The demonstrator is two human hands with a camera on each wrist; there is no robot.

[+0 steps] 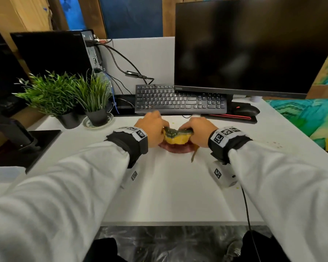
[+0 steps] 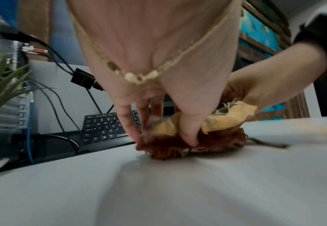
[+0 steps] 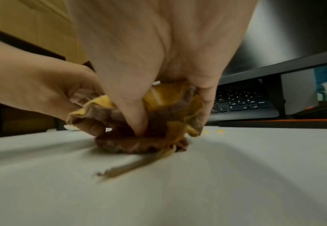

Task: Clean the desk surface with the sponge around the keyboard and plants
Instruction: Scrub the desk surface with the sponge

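A yellow sponge (image 1: 175,138) with a dark green scouring face is bent between both hands, just in front of the black keyboard (image 1: 180,100). My left hand (image 1: 153,129) grips its left end and my right hand (image 1: 197,132) grips its right end. Under the sponge a reddish-brown rag (image 1: 176,148) lies on the white desk (image 1: 169,186). In the left wrist view my left hand (image 2: 162,134) curls its thumb and fingers round the sponge (image 2: 226,122) and presses into the rag (image 2: 207,145). In the right wrist view my right hand (image 3: 172,120) pinches the sponge (image 3: 164,97) above the rag (image 3: 135,143).
Two potted plants (image 1: 51,91) (image 1: 93,93) stand at the left, one on a saucer. A monitor (image 1: 254,44) hangs over the keyboard, a mouse (image 1: 246,110) to its right, another monitor's base (image 1: 36,144) at the left. A brownish strip (image 1: 194,155) trails from the rag. Crumbs (image 1: 275,144) dot the right.
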